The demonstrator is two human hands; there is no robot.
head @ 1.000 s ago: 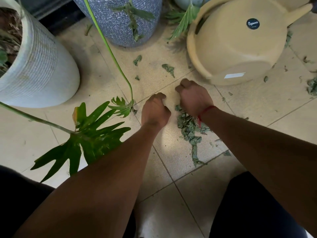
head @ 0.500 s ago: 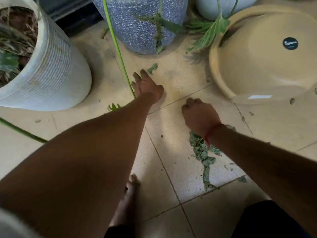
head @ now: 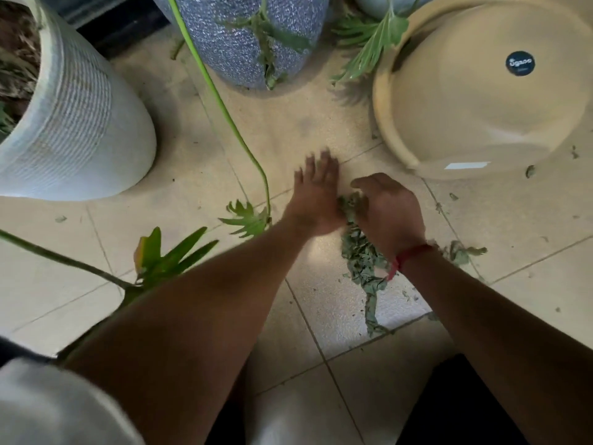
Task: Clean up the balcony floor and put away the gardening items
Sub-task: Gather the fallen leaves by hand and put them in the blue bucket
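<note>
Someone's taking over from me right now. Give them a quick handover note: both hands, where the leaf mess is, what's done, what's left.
Left hand: open, fingers spread, blurred, low over the tile beside the leaf pile.
Right hand: curled over the pile's top end; whether it grips is hidden.
Done: most scraps lie in one pile between the hands.
Left: stray scraps on the tiles to the right, some near the beige tub; the pile is not yet off the floor.
</note>
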